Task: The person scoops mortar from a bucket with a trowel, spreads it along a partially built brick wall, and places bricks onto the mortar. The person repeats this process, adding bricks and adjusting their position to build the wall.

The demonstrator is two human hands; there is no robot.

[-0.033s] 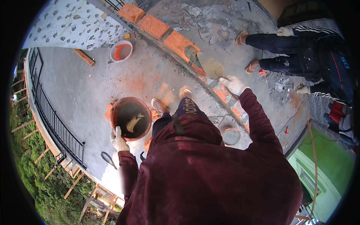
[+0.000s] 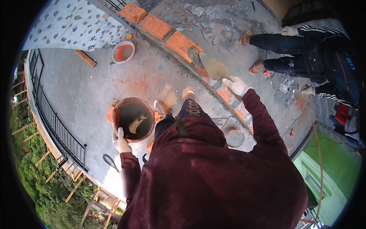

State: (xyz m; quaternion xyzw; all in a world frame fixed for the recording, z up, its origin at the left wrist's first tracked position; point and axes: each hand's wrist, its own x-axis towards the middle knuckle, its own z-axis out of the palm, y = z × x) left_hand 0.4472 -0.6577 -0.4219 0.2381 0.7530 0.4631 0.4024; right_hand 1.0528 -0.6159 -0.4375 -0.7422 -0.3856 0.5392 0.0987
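My left hand [image 2: 121,143], in a white knit glove, grips the near rim of an orange-red bucket [image 2: 153,126], its thumb over the edge. Grey mortar [image 2: 129,110] lies inside, with a scooped, lighter patch. My gloved right hand [image 2: 237,86] is closed round the handle of a trowel [image 2: 213,67]. The trowel's broad blade is at the near end of a row of orange bricks [image 2: 179,45], beside a patch of grey mortar [image 2: 194,55] on the last brick. I cannot tell whether the blade touches the brick.
A low wall base [image 2: 225,100] runs diagonally past my feet. Beyond it, tile rubble [image 2: 213,28] covers the floor, and a co-worker [image 2: 305,57] stands at right. A white bucket [image 2: 124,52] stands far left, another container [image 2: 235,139] by my right side. A black railing [image 2: 57,118] edges the left.
My right hand and the trowel have shifted very slightly to the left. My left hand stays on the bucket's rim.
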